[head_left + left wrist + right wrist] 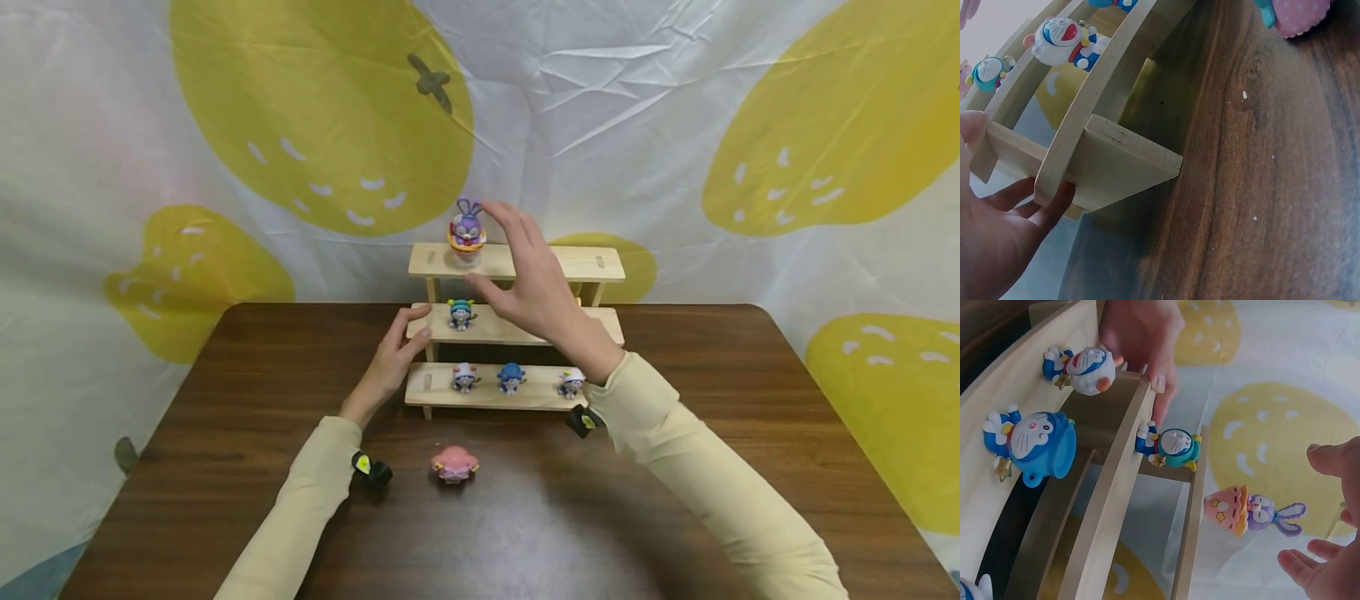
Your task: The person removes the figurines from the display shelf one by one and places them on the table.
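On the top step of the three-step wooden display stand [517,331] a purple rabbit figurine [467,229] stands upright in a pink cup-shaped base. My right hand [536,279] is beside it, thumb and fingers spread apart; the right wrist view shows a gap between the fingertips [1294,565] and the rabbit's ears. At the stand's left end, my left hand [393,358] grips the middle step, near a figurine in a teal hat [461,314]. On the bottom step sit a figurine in a white hat [464,377], one in a blue hat [512,378] and another white-hatted figurine [571,382].
A pink figurine [454,464] lies on the dark wooden table [525,517] in front of the stand. Behind it hangs a white cloth [600,150] with yellow fruit prints. Part of the middle step is hidden behind my right hand.
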A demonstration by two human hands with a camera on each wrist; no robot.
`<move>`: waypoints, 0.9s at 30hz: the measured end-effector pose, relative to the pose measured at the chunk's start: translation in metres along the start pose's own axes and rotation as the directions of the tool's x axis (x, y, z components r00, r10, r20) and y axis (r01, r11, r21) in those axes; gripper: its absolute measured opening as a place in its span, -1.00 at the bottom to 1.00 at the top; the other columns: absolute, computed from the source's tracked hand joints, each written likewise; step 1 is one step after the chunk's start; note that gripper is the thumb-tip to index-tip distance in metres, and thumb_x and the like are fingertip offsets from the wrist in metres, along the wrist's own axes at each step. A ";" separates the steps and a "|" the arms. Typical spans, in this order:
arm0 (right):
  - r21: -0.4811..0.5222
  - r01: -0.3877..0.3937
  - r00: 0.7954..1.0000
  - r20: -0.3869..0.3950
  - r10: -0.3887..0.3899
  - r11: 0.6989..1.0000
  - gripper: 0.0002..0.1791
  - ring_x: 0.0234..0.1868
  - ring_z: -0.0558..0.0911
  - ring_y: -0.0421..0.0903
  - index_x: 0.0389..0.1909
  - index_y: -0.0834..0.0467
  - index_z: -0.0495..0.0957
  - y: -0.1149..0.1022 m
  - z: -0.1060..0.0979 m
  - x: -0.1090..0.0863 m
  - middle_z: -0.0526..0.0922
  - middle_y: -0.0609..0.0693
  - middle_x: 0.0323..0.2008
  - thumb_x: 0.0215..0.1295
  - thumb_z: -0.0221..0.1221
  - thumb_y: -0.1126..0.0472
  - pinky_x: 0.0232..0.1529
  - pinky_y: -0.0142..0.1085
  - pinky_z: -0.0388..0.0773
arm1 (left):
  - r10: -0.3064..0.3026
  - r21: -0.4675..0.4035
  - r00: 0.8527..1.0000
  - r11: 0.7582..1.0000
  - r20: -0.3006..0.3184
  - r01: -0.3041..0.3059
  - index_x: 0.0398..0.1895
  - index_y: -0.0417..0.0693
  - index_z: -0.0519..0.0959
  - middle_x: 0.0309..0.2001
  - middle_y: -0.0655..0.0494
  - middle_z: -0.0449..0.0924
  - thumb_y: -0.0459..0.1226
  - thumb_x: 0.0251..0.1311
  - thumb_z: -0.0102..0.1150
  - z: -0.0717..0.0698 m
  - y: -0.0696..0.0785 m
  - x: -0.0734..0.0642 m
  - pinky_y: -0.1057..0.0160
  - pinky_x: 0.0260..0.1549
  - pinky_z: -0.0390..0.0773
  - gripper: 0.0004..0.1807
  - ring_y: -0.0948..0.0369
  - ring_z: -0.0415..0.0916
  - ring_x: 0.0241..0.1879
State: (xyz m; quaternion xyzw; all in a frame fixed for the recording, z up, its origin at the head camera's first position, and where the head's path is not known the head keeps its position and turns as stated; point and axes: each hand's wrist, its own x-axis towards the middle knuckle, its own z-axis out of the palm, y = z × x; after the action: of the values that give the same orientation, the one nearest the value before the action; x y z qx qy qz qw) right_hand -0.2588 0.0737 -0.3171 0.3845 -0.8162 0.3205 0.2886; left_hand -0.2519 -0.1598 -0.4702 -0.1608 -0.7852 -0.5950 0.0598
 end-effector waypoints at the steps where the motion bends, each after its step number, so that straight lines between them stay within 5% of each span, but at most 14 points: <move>1: 0.001 -0.003 1.000 -0.003 0.003 1.000 -0.10 0.45 0.33 0.13 0.48 0.28 0.20 0.001 0.001 0.001 0.35 0.25 0.41 0.19 0.42 0.16 0.44 -0.05 0.28 | 0.010 0.009 1.000 1.000 -0.005 -0.010 0.39 -0.19 0.32 0.50 -0.15 0.26 -0.24 0.52 -0.05 0.000 0.000 0.000 0.05 0.24 0.40 -0.55 -0.04 0.24 0.43; 20: 0.019 -0.093 0.996 0.002 0.093 0.995 0.04 0.44 0.35 0.19 0.55 0.31 0.07 0.023 0.023 0.013 0.32 0.32 0.43 0.15 0.45 0.21 0.43 -0.01 0.30 | -0.018 -0.023 1.000 1.000 0.004 0.018 0.40 -0.18 0.32 0.52 -0.13 0.22 -0.27 0.55 -0.07 0.000 0.000 -0.001 -0.12 0.29 0.37 -0.56 -0.05 0.21 0.45; 27: 0.044 -0.114 0.993 -0.022 0.115 0.992 0.03 0.38 0.40 0.22 0.53 0.36 0.07 0.031 0.034 0.017 0.31 0.33 0.44 0.15 0.46 0.22 0.41 -0.03 0.33 | -0.020 -0.011 1.000 1.000 0.009 0.020 0.43 -0.18 0.30 0.53 -0.14 0.22 -0.28 0.54 -0.05 -0.001 0.000 0.000 0.00 0.22 0.39 -0.54 -0.05 0.29 0.37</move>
State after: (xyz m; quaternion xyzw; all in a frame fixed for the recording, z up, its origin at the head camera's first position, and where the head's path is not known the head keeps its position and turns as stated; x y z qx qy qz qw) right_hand -0.3009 0.0560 -0.3358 0.3390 -0.8262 0.3588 0.2714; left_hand -0.2516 -0.1603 -0.4696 -0.1556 -0.7836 -0.5994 0.0494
